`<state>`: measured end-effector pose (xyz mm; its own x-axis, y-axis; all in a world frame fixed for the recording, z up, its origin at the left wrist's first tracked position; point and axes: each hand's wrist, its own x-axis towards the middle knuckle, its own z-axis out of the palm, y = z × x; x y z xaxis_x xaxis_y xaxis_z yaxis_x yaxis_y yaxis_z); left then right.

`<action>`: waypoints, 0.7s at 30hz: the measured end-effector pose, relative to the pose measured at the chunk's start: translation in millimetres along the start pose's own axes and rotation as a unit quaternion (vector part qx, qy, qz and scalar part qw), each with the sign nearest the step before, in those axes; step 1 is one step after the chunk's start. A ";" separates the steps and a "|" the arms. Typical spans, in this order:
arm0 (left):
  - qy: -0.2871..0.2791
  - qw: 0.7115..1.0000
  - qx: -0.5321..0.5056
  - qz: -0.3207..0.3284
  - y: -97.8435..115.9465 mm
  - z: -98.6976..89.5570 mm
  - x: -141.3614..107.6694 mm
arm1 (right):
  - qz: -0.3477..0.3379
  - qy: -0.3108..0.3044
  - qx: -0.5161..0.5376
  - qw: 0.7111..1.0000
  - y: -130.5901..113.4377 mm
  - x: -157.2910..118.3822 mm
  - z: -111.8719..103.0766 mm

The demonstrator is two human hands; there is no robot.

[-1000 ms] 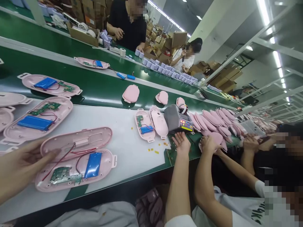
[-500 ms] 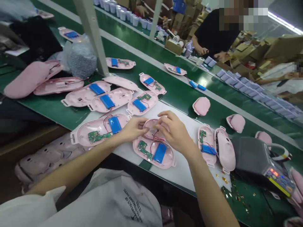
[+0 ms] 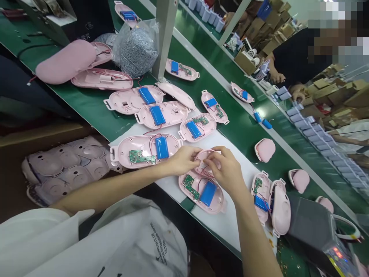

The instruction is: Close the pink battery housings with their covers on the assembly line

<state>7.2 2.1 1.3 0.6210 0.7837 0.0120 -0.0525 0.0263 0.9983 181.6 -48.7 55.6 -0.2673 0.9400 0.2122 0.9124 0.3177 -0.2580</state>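
Note:
My left hand [image 3: 183,160] and my right hand [image 3: 226,169] meet over a small pink plastic part [image 3: 206,157] with red wires, and both grip it from either side. Much of that part is hidden by my fingers. Just below lies an open pink plastic shell [image 3: 219,209] holding a blue battery [image 3: 208,193] and a green circuit board [image 3: 189,184]. Left of my left hand sits a similar shell [image 3: 122,153] with its own blue battery [image 3: 162,147].
Several more pink shells lie on the green conveyor belt [image 3: 245,134] and a white sheet [image 3: 225,227]. A grey taping machine [image 3: 313,231] stands at lower right. A moulded pink tray [image 3: 63,169] sits at left, a bag of grey parts [image 3: 135,48] at top. A co-worker's hands [image 3: 278,79] work at far right.
The view has swung and tilted since the earlier frames, with the belt now running more steeply. My hands stay together on the small pink part, which has moved slightly with them.

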 end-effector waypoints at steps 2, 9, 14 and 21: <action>-0.008 1.000 0.002 0.002 -1.1 -0.7 -0.4 | -0.004 0.027 -0.019 0.999 -0.1 1.4 4.1; -0.012 0.999 -0.025 -0.019 -0.5 0.3 -0.6 | 0.012 -0.001 0.065 0.998 0.7 1.4 -7.9; -0.004 1.000 -0.018 -0.004 -0.3 0.5 -0.2 | 0.006 0.001 0.045 0.999 0.8 0.0 -8.1; 0.009 1.000 0.011 -0.005 -3.5 -0.1 -1.6 | 0.101 0.027 -0.026 0.994 0.1 12.4 -1.7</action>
<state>6.3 0.8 -2.2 0.6069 0.7948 0.0003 -0.0290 0.0218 0.9993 178.9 -37.2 59.8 -0.0612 0.9754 0.2116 0.9610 0.1148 -0.2515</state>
